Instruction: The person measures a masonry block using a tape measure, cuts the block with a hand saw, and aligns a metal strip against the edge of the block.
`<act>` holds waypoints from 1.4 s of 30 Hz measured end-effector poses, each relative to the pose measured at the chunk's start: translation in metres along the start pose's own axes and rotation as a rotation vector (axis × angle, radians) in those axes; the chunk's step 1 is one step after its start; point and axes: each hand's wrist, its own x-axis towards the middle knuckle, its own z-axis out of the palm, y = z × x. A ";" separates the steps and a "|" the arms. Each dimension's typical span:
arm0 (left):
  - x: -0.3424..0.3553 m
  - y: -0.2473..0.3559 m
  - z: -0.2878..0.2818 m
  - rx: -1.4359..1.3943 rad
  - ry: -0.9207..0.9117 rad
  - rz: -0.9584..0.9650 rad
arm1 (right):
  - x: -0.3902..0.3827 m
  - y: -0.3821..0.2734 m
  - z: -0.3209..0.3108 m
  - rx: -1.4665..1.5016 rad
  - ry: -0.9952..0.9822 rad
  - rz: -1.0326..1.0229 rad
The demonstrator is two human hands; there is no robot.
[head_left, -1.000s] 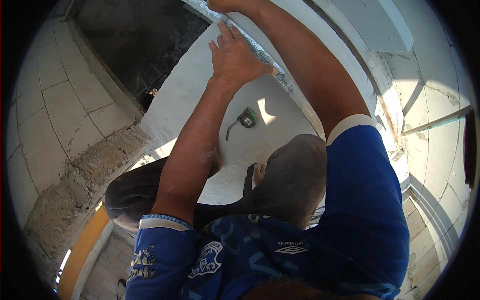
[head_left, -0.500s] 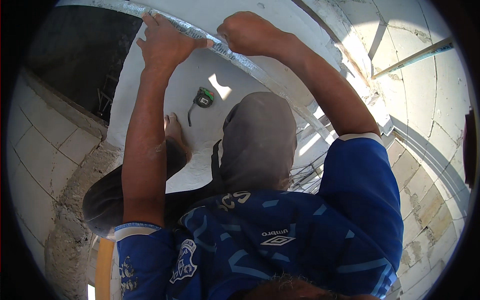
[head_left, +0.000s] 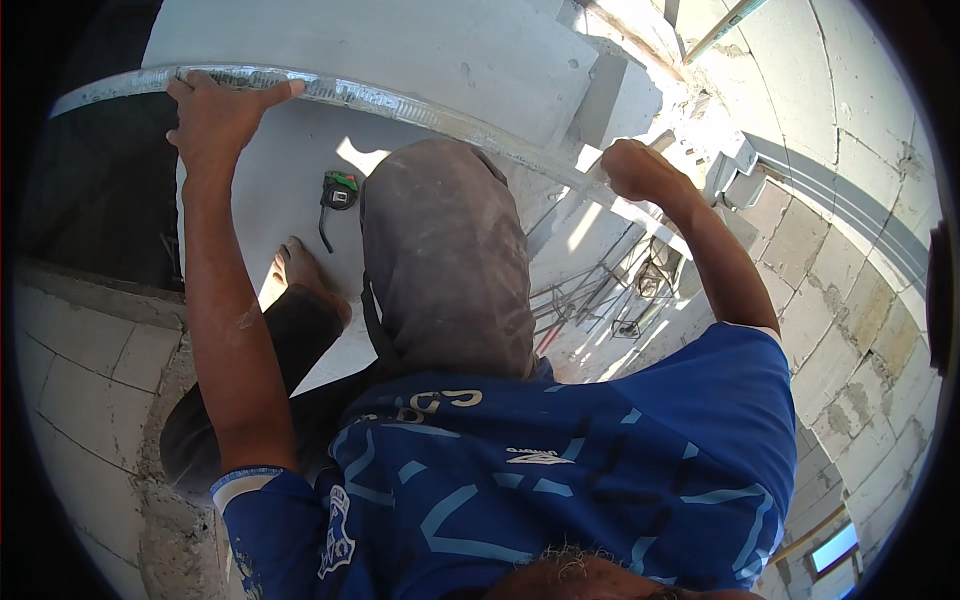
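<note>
A long silver metal strip (head_left: 390,102) lies across a pale flat slab (head_left: 470,45), running from the dark opening at left down toward the right. My left hand (head_left: 215,125) rests on it, fingertips over the strip and thumb stretched out along it. Farther right, my right hand (head_left: 640,170) is closed in a fist at the strip's edge; whatever it pinches is hidden by the fingers. Between my left forearm and raised knee (head_left: 440,250), a black and green tape measure (head_left: 340,192) lies on the slab, its dark strap trailing toward me.
A dark opening (head_left: 110,190) drops away at the left beside the slab. Pale block walls (head_left: 850,330) stand at right, and wire-like metal bars (head_left: 610,300) lie below my right hand. My bare foot (head_left: 300,272) is near the tape measure.
My right hand has moved right and nearer along the strip, still closed. My left hand stays on the strip. The whole view has shifted, showing more at right.
</note>
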 end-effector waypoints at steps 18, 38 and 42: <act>-0.011 -0.003 -0.020 -0.177 -0.057 -0.091 | 0.313 -0.351 -0.306 0.269 0.986 -0.589; -0.011 -0.010 0.000 -0.197 0.029 -0.038 | 0.225 -0.316 -0.296 0.039 0.594 -0.673; -0.006 -0.010 0.009 -0.133 0.049 -0.018 | 0.176 -0.230 -0.206 -0.041 0.569 -0.583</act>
